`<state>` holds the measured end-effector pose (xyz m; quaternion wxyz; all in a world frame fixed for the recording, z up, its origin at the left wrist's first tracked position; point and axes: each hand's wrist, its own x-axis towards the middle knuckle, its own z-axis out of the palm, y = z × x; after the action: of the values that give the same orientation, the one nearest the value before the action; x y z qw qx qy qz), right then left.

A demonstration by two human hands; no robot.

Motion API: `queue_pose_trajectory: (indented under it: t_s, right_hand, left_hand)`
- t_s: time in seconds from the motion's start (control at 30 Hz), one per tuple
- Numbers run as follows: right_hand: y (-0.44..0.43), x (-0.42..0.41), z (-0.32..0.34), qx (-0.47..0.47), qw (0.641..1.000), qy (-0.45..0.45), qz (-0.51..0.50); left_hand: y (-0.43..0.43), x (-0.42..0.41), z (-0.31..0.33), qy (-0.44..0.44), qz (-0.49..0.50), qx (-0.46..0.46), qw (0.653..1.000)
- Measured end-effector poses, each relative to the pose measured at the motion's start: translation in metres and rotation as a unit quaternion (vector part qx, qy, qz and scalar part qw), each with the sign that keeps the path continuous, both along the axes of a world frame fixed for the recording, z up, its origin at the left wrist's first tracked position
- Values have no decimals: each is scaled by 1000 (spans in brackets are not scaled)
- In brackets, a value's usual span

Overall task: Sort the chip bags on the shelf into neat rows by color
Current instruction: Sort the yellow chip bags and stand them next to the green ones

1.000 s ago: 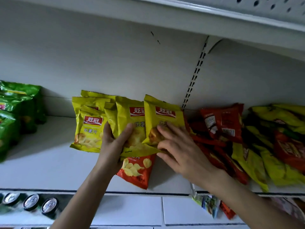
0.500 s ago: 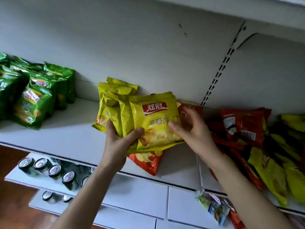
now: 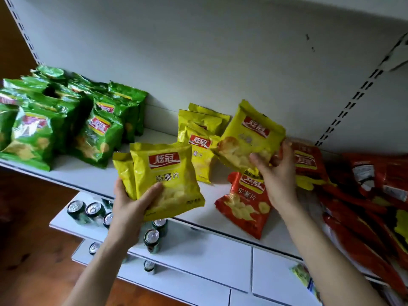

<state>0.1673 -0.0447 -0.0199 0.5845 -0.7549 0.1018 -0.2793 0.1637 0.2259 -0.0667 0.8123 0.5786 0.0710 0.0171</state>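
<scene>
Yellow bags (image 3: 163, 180) hide fingers of left hand (image 3: 130, 208).

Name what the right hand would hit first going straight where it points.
Likely the standing yellow row, led by the yellow bag the right hand grips; depth unclear.

Green bags (image 3: 66, 120): upright rows on the shelf (image 3: 88, 175), well left of the left hand (image 3: 130, 206).
Yellow pair (image 3: 163, 180): upright, gripped in the left hand.
Tilted yellow bag (image 3: 251, 138): pinched by the right hand (image 3: 278, 173).
Yellow row (image 3: 198, 133): standing between the hands.
Red bag (image 3: 245, 197): flat, below the right hand.
Red pile (image 3: 364, 195): jumbled, right of the right hand.
</scene>
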Motion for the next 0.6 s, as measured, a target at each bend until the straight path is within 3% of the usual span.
queue_pose_trajectory:
  t_s: [0.2, 0.43, 0.6]
  right_hand:
    - [74, 34, -47, -108, 990, 85, -10]
    - [108, 51, -75, -209, 947, 229, -80]
    - [124, 67, -68, -191, 957, 198, -94]
  left_hand:
    - [54, 21, -13, -1, -15, 35, 999]
    - [76, 38, -22, 2, -65, 43, 997]
    - [83, 48, -24, -7, -103, 48, 994]
